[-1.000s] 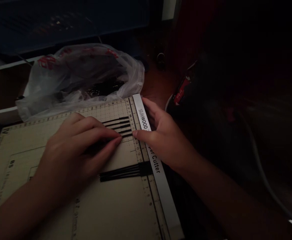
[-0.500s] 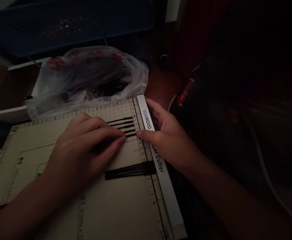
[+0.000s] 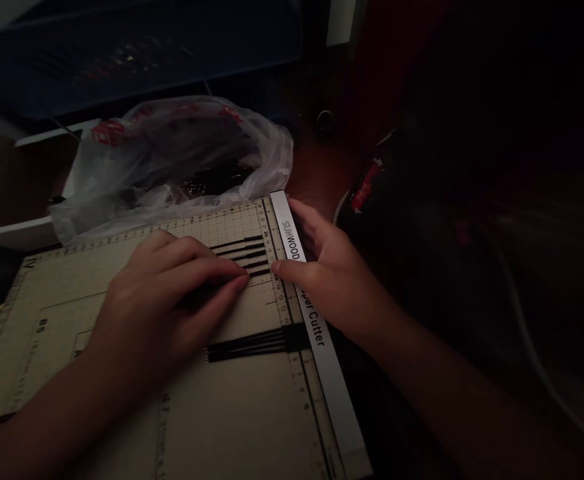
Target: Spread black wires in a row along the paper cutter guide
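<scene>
A beige paper cutter board (image 3: 252,420) with a printed grid and a white "SUNWOOD" rail (image 3: 339,407) lies before me. My left hand (image 3: 172,287) is closed, thumb and forefinger pinching a thin black cord (image 3: 259,272) flat on the board. My right hand (image 3: 327,267) wraps over the rail: its thumb tip rests by that cord's end, and its other fingers go behind the edge, partly hidden. Several similar black cords (image 3: 252,254) with thicker ends lie just above the pinch. Lower down is a bundle of black cords (image 3: 247,345), joined at a wide black end against the rail.
Beyond the board sits an open translucent plastic bag (image 3: 267,160) with red print and dark pieces inside. A blue bin (image 3: 172,60) stands behind it, and a white-edged box (image 3: 17,227) at the left. A pale cable (image 3: 522,327) hangs at the dark right side.
The view has shifted very slightly. Both hands keep their places on the cord and the rail.
</scene>
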A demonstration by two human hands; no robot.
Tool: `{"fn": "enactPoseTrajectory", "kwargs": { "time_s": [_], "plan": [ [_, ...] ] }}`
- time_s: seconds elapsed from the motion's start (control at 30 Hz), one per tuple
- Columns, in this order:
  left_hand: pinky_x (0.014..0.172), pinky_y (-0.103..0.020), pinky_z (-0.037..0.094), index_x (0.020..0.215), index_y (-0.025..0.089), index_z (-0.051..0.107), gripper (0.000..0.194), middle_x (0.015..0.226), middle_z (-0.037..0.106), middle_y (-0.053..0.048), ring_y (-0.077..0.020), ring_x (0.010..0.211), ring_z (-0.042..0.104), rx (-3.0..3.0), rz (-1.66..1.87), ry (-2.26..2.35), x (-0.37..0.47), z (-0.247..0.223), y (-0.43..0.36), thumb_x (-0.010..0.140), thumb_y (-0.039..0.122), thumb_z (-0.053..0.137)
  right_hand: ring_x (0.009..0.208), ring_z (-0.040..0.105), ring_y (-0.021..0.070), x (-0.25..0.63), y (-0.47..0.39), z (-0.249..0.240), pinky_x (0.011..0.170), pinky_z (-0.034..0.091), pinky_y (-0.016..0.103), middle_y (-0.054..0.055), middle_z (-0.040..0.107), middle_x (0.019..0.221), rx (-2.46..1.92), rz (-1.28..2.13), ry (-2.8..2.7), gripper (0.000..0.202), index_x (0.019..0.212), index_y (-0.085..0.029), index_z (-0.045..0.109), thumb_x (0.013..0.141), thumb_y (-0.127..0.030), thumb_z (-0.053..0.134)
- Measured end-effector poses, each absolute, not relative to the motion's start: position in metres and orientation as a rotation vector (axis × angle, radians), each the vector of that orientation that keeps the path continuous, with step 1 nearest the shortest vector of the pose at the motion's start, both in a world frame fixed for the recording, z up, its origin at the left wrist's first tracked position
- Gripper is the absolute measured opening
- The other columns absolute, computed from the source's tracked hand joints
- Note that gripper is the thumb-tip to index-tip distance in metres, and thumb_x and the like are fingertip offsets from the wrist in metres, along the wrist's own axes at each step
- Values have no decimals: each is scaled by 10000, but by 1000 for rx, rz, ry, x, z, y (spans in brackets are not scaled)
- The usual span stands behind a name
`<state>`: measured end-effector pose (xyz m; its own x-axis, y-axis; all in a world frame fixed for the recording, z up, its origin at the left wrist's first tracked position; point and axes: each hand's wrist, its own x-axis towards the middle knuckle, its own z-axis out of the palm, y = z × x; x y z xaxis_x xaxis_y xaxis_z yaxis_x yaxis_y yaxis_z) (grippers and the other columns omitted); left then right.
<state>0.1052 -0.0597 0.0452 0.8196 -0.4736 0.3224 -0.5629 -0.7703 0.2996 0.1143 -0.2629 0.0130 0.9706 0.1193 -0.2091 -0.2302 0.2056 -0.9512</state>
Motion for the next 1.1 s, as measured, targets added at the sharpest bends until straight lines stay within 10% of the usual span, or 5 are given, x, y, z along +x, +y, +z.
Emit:
{"fn": "enactPoseTrajectory", "kwargs": {
  "time_s": [1.1],
  "plan": [
    [770,-414,490,902,331,737,146,864,705,7,-232,823,619,2611,273,-723,103,46,-61,990,401,645,1158,724,201,114,-264,14,1130,594,394,27,737,1276,-1366,257,83,830,1547,-252,487,762,-62,677]
  ]
}}
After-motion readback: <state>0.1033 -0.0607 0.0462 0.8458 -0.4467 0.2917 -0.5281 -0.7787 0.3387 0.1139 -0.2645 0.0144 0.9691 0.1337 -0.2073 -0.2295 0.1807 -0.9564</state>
